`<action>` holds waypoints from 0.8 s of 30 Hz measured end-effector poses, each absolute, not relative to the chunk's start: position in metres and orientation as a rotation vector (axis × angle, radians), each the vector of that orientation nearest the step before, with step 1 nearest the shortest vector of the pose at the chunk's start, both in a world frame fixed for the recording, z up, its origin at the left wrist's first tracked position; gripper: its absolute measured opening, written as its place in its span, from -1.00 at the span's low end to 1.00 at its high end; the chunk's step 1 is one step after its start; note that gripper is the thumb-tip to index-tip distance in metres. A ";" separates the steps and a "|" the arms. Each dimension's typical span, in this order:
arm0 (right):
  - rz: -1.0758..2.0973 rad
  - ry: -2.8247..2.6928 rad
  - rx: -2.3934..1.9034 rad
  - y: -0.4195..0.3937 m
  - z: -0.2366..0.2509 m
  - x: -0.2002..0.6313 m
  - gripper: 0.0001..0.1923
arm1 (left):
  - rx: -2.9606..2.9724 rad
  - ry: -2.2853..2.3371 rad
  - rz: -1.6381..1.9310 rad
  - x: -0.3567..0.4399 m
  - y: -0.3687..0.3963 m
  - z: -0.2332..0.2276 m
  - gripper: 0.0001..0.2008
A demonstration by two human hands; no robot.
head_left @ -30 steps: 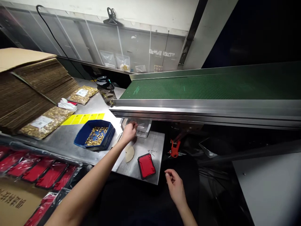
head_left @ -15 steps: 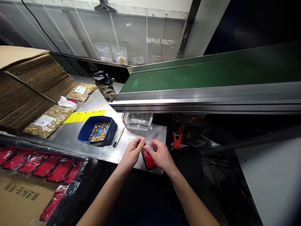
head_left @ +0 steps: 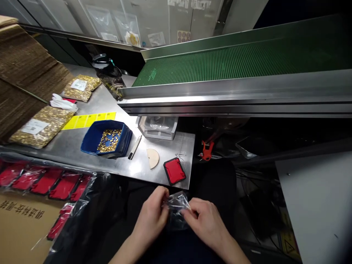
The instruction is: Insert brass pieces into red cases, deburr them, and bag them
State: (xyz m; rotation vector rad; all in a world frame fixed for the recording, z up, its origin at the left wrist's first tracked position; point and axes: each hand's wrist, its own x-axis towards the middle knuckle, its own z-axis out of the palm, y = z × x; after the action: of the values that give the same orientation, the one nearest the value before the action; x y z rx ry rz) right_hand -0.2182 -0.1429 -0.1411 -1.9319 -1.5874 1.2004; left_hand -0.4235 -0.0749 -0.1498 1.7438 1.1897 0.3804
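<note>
My left hand (head_left: 153, 216) and my right hand (head_left: 205, 221) both pinch a small clear plastic bag (head_left: 176, 205), held over my dark lap below the front edge of the steel table (head_left: 154, 172). On the table just beyond lie a red rectangular case (head_left: 174, 171), a beige half-round piece (head_left: 152, 158) and a small metal clip (head_left: 179, 156). A blue tray (head_left: 93, 137) holding several small gold parts stands to the left, with a grey pen-like tool (head_left: 134, 147) beside it. A clear plastic box (head_left: 158, 127) of bags sits under the conveyor's edge.
A green conveyor belt (head_left: 233, 60) with a steel frame runs across the back right. Bags of gold parts (head_left: 38, 126), yellow labels (head_left: 88, 120), a dark bottle (head_left: 108, 75) and stacked cardboard (head_left: 24, 69) fill the left. Red cases in plastic (head_left: 44, 185) lie on a carton at lower left.
My left hand took a clear bag from the box, both hands met on it over the red case, then drew back down to my lap. The camera tilted down.
</note>
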 end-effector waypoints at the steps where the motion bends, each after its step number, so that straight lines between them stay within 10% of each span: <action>1: 1.313 -1.598 -1.898 -0.143 -0.140 -0.220 -0.59 | 1.736 1.158 0.385 -0.422 -0.076 -0.151 -0.85; 9: 0.958 -1.657 -2.073 -0.130 -0.153 -0.240 -0.91 | 1.744 1.211 0.387 -0.441 -0.076 -0.152 -0.88; 13: 1.271 -1.440 -1.916 -0.112 -0.163 -0.254 -0.56 | 1.617 1.142 0.112 -0.453 -0.093 -0.162 -0.88; 16: 1.574 -1.415 -1.652 -0.110 -0.173 -0.242 -0.80 | 1.444 1.286 0.147 -0.474 -0.096 -0.173 -0.89; 18: 1.795 -1.140 -1.474 -0.112 -0.181 -0.230 -0.59 | 1.267 1.317 0.187 -0.488 -0.095 -0.177 -0.87; 24: 1.730 -0.490 -1.487 -0.105 -0.209 -0.232 -0.44 | 0.986 1.246 0.247 -0.492 -0.093 -0.183 -0.55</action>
State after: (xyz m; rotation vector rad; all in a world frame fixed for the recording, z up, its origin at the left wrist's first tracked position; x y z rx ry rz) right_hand -0.2318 -0.1051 -0.2092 -1.4871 -0.4902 1.7304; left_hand -0.4920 -0.0927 -0.1830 0.9860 1.2464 0.2472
